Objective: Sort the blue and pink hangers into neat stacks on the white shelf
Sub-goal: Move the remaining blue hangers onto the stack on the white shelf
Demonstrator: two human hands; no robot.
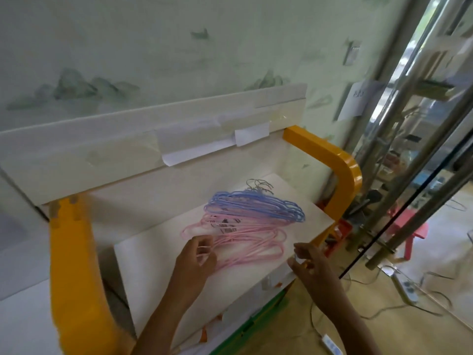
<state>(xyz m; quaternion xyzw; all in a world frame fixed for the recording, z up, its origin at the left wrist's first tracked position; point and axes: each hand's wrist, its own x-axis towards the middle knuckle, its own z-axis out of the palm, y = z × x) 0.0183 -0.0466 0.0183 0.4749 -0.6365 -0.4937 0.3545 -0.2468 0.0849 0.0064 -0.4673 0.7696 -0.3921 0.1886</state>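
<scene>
White shelf (158, 265) between yellow posts has blue hangers (256, 203) piled over pink hangers (245, 239), left hand (195, 262) pinching a pink end, right hand (309, 260) half-open and empty at the edge; they look light, springy, tangle-prone, so I'd grab the shoulders.

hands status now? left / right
Left hand: closed on the pink hangers at their near end.
Right hand: at the white shelf front edge; grip cannot be told.

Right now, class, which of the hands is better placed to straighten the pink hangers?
Left. The left hand already touches the pink hangers; the right hand is at the white shelf edge, off them.
</scene>
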